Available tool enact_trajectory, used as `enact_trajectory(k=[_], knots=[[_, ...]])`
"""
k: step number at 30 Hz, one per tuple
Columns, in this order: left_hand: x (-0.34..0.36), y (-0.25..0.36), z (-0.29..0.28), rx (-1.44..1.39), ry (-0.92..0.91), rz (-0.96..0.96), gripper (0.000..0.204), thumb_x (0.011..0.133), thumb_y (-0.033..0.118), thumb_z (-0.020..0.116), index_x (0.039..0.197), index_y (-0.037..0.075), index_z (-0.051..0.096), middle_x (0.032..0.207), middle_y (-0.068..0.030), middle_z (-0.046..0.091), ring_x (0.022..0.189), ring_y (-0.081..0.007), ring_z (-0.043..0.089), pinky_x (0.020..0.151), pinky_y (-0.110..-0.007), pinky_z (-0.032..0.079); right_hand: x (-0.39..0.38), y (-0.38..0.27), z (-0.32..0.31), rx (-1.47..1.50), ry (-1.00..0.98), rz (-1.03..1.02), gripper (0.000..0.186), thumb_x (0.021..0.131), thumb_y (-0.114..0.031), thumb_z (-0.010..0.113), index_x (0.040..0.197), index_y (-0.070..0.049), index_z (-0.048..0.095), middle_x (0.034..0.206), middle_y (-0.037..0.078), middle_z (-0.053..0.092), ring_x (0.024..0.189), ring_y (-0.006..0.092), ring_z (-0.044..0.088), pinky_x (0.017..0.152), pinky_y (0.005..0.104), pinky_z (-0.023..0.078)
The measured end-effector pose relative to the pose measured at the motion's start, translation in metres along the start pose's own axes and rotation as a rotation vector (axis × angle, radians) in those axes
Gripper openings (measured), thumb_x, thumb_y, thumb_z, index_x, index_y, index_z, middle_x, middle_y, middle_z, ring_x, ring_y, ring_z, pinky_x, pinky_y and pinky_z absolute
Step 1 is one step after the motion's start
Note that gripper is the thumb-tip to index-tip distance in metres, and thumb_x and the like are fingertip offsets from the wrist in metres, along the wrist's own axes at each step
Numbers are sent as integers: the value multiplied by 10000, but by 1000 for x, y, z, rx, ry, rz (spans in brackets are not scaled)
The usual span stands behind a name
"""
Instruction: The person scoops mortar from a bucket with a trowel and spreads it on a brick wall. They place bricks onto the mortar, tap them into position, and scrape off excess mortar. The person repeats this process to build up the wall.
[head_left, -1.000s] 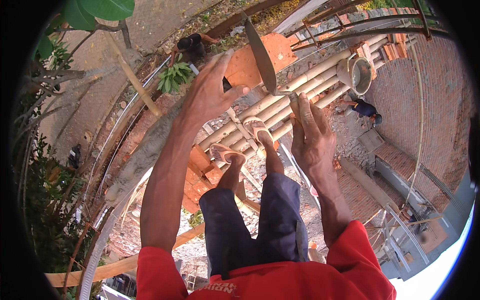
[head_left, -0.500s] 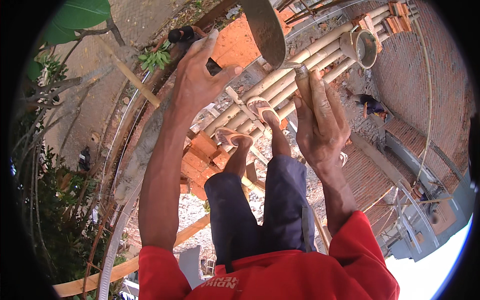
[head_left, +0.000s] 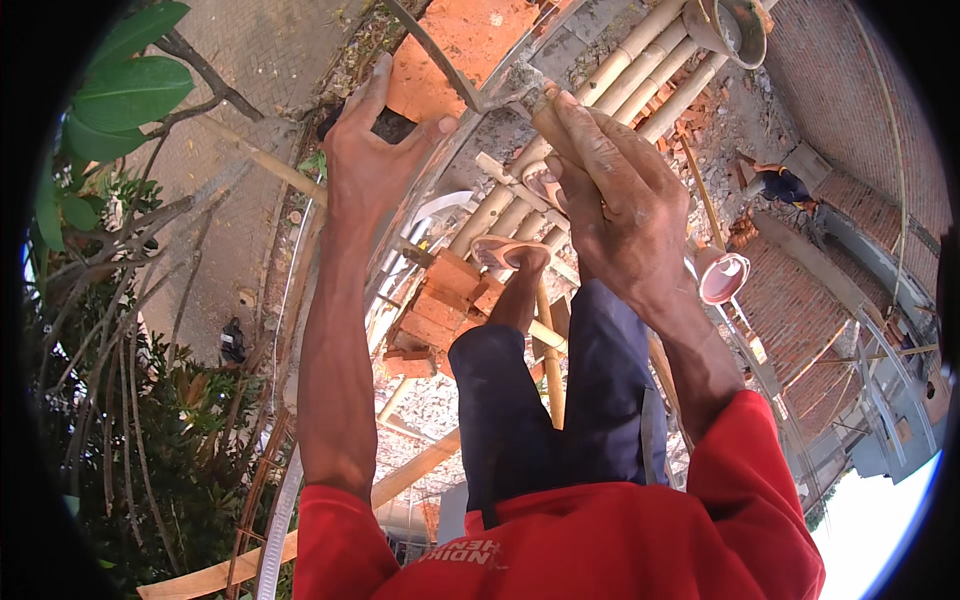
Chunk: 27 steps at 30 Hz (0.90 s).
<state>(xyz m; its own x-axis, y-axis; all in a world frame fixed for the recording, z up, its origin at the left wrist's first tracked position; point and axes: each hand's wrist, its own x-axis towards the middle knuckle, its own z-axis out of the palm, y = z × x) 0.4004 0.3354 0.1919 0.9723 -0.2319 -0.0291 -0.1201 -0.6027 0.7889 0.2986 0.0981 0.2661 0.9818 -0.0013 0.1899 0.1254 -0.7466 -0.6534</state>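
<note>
My right hand is closed around the short, worn handle of a trowel. The blade is tilted nearly edge-on, running up and left across an orange brick surface. At the near left corner of that brickwork is my left hand, its thumb and fingers spread apart. One finger lies along the left side and the thumb points at the near edge; whether they press on the brick cannot be made out. A dark gap shows between palm and brick.
Bamboo poles under my sandalled feet bear a mortar bucket. Stacked orange bricks stand by my left foot. Another pail is lower right. A person is far right. Leafy branches reach in at left.
The trowel blade has turned from broad face to nearly edge-on and shifted left. My right hand has moved up and left. The view has shifted, bringing the pail into sight.
</note>
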Motion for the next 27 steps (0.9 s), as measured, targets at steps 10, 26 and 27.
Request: enact_trajectory(k=[10, 26, 27], knots=[[0, 2, -12, 67, -63, -213, 703, 871, 417, 841, 1426, 51, 615, 1254, -232, 716, 1220, -229, 666, 1069, -392, 475, -7, 4, 21, -86, 150, -46, 505, 856, -76, 771, 1346, -109, 654, 1106, 93, 724, 895, 281, 725, 698, 362, 617], [11, 18, -15, 35, -69, -277, 725, 871, 334, 847, 1439, -23, 572, 1337, -226, 673, 1252, -271, 636, 1093, -397, 454, -5, 12, 23, -112, 182, 77, 448, 837, -106, 801, 1274, -161, 720, 1193, 71, 740, 920, 267, 744, 740, 371, 633], [11, 19, -15, 59, -69, -265, 720, 873, 323, 846, 1442, -22, 570, 1338, -225, 673, 1257, -276, 634, 1094, -401, 453, -5, 12, 25, -112, 190, 66, 443, 837, -109, 802, 1270, -162, 722, 1190, 72, 740, 928, 265, 743, 742, 371, 633]])
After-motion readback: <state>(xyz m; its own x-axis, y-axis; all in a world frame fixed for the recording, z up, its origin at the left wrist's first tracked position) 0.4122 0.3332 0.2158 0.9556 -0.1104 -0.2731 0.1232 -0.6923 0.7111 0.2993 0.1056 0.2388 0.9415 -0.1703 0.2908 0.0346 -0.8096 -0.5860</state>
